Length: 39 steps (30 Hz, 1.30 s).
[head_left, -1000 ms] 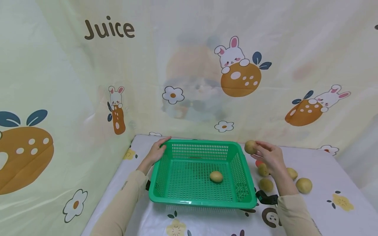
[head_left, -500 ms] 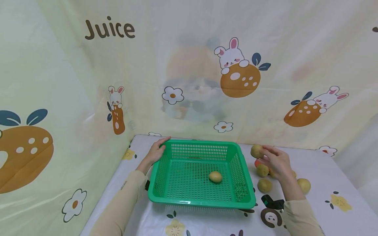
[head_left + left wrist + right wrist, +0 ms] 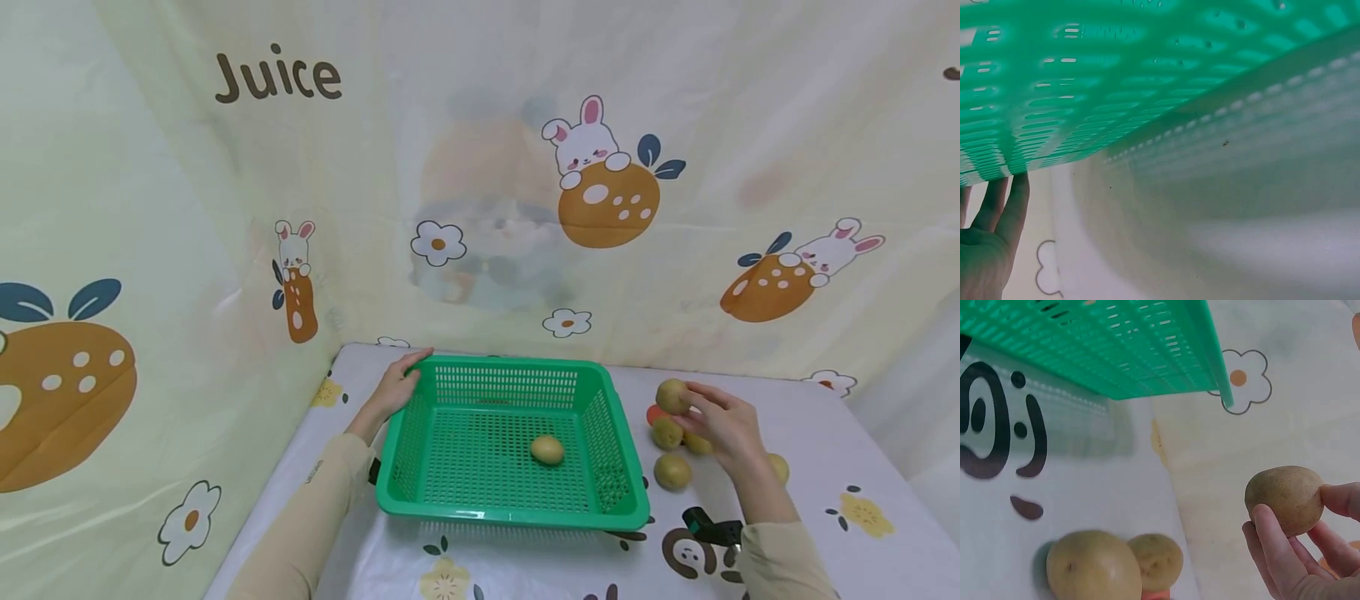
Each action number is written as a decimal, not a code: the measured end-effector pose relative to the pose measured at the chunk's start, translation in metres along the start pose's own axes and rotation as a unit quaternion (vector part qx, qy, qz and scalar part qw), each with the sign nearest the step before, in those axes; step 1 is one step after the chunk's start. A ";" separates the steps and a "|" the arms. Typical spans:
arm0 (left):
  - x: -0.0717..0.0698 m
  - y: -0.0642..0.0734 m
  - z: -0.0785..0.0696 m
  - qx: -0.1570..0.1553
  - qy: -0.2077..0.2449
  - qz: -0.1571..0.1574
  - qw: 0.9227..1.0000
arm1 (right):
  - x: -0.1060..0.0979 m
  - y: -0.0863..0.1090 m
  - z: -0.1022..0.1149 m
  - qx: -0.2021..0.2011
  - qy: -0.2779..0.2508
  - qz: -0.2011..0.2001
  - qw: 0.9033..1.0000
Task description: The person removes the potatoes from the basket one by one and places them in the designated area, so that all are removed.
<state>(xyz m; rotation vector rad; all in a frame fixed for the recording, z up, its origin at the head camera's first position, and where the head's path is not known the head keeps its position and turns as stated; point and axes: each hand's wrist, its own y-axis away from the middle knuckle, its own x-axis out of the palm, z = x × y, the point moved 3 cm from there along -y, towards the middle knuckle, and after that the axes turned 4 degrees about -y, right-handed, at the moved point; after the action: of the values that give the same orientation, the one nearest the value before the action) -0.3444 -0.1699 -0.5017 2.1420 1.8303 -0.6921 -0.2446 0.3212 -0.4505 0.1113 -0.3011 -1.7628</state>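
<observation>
In the head view my left hand (image 3: 392,387) grips the back left corner of a green plastic basket (image 3: 513,518). Its fingers (image 3: 1015,209) reach up to the rim in the left wrist view, tips hidden. One potato (image 3: 547,450) lies inside the basket, right of centre. Off the basket's right side, my right hand (image 3: 723,421) holds another potato (image 3: 672,397) above the table, thumb and fingers around it. Below that hand, several potatoes (image 3: 672,472) lie on the table, some partly hidden by the hand and forearm. A red thing (image 3: 655,414), mostly covered, shows among them.
A pale printed cloth covers the table (image 3: 817,433). Printed curtains (image 3: 487,167) stand close behind and to the left. Black wrist camera mounts (image 3: 712,528) stick out beside the forearms.
My right hand has moved right and a little toward me with its potato, away from the basket's back right corner. The left hand and the basket have stayed in place.
</observation>
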 end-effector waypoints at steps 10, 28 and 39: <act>0.001 0.001 -0.002 0.000 -0.005 -0.001 1.000 | -0.028 0.004 -0.009 0.015 -0.014 -0.021 1.000; 0.000 0.002 -0.002 0.000 -0.005 0.006 1.000 | -0.088 0.014 -0.025 0.042 -0.088 -0.050 0.994; 0.000 0.001 -0.004 -0.002 0.007 0.017 1.000 | -0.132 0.024 -0.034 0.045 -0.142 -0.060 0.987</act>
<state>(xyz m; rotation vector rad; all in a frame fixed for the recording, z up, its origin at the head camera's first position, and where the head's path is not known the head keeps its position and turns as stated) -0.3432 -0.1682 -0.4989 2.1762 1.7974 -0.6672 -0.1850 0.4404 -0.4888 -0.0590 -0.5910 -1.8857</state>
